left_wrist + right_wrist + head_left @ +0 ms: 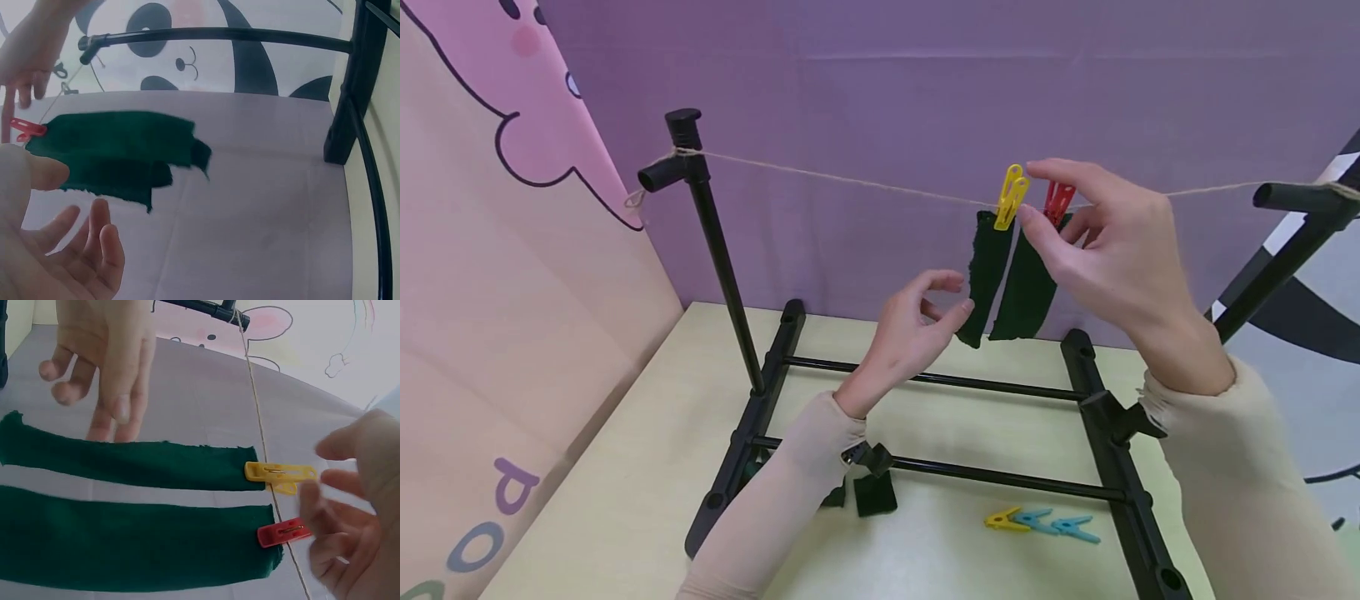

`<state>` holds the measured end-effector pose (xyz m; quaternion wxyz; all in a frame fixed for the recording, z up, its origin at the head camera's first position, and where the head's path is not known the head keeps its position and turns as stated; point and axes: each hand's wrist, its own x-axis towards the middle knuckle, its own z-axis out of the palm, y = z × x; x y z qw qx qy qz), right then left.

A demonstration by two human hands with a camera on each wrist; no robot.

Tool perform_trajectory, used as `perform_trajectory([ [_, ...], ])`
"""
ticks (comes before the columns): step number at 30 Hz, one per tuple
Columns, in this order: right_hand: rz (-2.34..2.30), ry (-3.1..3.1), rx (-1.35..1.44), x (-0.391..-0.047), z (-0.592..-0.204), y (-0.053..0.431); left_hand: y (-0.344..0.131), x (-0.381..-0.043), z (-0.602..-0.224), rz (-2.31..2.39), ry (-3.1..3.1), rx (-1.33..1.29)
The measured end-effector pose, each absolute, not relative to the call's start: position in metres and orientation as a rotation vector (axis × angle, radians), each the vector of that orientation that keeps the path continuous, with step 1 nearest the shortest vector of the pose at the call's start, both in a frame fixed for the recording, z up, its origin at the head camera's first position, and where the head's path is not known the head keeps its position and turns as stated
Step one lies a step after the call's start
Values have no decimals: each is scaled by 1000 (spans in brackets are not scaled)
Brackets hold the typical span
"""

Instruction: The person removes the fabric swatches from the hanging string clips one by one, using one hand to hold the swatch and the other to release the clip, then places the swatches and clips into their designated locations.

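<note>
Two green cloth strips (1027,283), hanging from a string (850,180) between the left hand (913,329), loosely curved, empty, and the right hand (1120,246), fingers parted, seemingly empty beside yellow peg (1012,198) and red peg (1059,200): probably light, limp, best pinched near the pegs.

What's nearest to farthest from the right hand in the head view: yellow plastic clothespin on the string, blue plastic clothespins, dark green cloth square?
1. Yellow clothespin: on the string, beside the right hand.
2. Blue clothespins: on the table, below.
3. Dark green square: on the table, farther left.
</note>
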<state>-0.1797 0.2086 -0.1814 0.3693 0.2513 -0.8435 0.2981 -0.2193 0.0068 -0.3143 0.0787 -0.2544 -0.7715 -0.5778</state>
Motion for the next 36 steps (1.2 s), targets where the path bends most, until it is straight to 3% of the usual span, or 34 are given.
perform_trajectory([
  [36,830,-2252,676,-180,-163,201,18,-221,-293,-1713,-2345,-839],
])
